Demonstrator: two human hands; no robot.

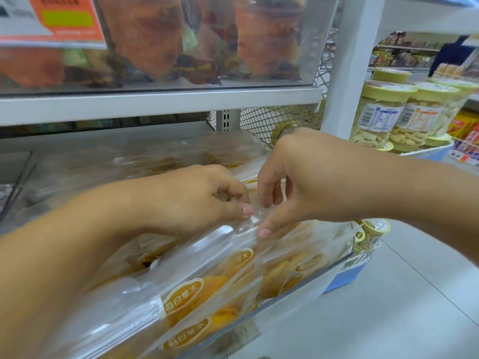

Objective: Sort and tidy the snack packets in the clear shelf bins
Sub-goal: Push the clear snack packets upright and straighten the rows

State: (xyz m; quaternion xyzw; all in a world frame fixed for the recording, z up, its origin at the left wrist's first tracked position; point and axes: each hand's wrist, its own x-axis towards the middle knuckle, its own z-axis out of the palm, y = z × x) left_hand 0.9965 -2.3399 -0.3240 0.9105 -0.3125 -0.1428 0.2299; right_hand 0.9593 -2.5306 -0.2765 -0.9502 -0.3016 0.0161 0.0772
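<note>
1. The left hand (197, 200) reaches in from 8 o'clock, its grip pinching the clear top edge of a snack packet (243, 229) between thumb and curled fingers.
2. The right hand (290, 182) comes in from 3 o'clock; its thumb presses the same clear edge just beside the left thumb, and its fingers curl down behind the packet, so its grip pinches it too.
3. That packet stands in a clear bin (324, 273) on the lower shelf, toward 6 o'clock, among other packets (186, 301) of yellow dried fruit with round orange labels.
4. An upper bin (298, 81) at 12 o'clock holds orange and brown packets, blurred.
5. At 2 o'clock, plastic jars (381, 117) with pale yellow lids stand on a neighbouring shelf.
6. A white shelf post (347, 73) rises between the bins and the jars.
</note>
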